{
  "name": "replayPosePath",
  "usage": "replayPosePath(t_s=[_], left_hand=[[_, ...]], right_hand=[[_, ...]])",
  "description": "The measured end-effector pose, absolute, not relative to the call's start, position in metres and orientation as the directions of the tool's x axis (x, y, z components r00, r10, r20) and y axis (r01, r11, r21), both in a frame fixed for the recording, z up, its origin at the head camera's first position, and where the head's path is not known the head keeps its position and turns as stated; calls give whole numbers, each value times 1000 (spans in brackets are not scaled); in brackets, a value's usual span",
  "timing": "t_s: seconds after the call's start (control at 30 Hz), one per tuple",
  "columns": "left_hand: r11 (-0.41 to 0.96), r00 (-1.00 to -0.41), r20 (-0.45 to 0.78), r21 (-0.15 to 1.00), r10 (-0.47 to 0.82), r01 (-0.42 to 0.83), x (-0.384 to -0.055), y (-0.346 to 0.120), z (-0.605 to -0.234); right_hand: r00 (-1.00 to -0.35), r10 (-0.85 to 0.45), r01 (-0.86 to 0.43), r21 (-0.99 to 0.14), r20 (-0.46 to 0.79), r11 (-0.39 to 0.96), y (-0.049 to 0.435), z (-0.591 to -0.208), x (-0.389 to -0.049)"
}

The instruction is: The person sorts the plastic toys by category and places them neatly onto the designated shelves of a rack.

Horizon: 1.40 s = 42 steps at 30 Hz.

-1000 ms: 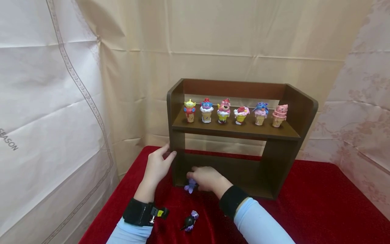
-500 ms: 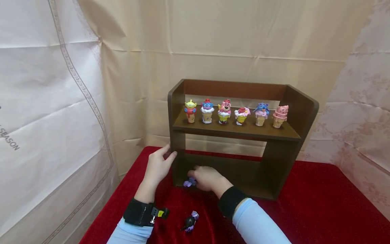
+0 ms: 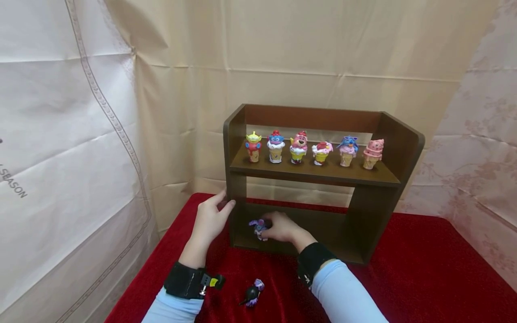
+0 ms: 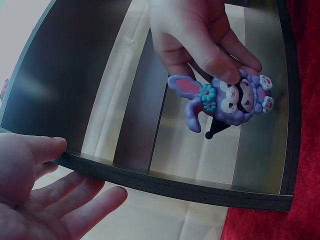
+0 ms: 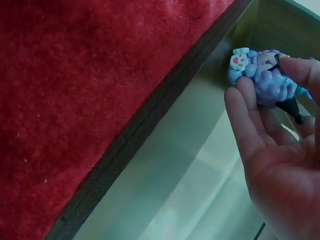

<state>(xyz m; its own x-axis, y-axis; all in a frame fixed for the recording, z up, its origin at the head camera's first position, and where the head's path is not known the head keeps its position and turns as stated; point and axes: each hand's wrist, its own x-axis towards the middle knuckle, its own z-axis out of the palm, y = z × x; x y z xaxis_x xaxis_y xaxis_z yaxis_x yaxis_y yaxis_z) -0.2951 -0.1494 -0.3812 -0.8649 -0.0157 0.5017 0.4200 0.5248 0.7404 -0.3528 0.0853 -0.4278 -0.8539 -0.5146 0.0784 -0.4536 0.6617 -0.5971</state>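
My right hand (image 3: 282,226) pinches a purple bunny figurine (image 3: 260,228) between thumb and fingers, inside the lower left compartment of a dark brown shelf (image 3: 315,177). Upright in the head view, the bunny figurine (image 4: 237,95) shows long ears, teal flowers, white paws and a small black cone at its side. Its feet are close over the bottom board (image 5: 200,115). My left hand (image 3: 209,220) rests at the shelf's left side panel (image 4: 175,187), thumb at the front edge and fairly straight fingers along the outside. A second figurine (image 3: 252,292), purple and black, lies on the red cloth.
On the upper board stand several ice-cream-cone figurines in a row, from a yellow-headed one (image 3: 253,147) to a pink one (image 3: 373,154). Red velvet cloth (image 3: 424,264) covers the table. Beige sheeting (image 3: 307,54) hangs behind.
My right hand has lifted and turned the bunny figurine upright, carrying it from the shelf's front edge inward and slightly right. The left hand has stayed at the side panel.
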Motion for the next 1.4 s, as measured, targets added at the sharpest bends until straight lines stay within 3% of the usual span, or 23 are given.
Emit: replayPosePath(t_s=[0.63, 1.2, 1.4], left_hand=[[514, -867, 499, 747, -12, 422, -295, -148, -383], [526, -854, 521, 728, -8, 439, -296, -149, -383], [536, -853, 522, 722, -8, 437, -296, -150, -382]], right_hand=[[-873, -480, -397, -701, 89, 593, 77, -438, -354], [-879, -474, -387, -670, 60, 633, 83, -431, -352], [-882, -455, -399, -708, 124, 582, 95, -417, -351]])
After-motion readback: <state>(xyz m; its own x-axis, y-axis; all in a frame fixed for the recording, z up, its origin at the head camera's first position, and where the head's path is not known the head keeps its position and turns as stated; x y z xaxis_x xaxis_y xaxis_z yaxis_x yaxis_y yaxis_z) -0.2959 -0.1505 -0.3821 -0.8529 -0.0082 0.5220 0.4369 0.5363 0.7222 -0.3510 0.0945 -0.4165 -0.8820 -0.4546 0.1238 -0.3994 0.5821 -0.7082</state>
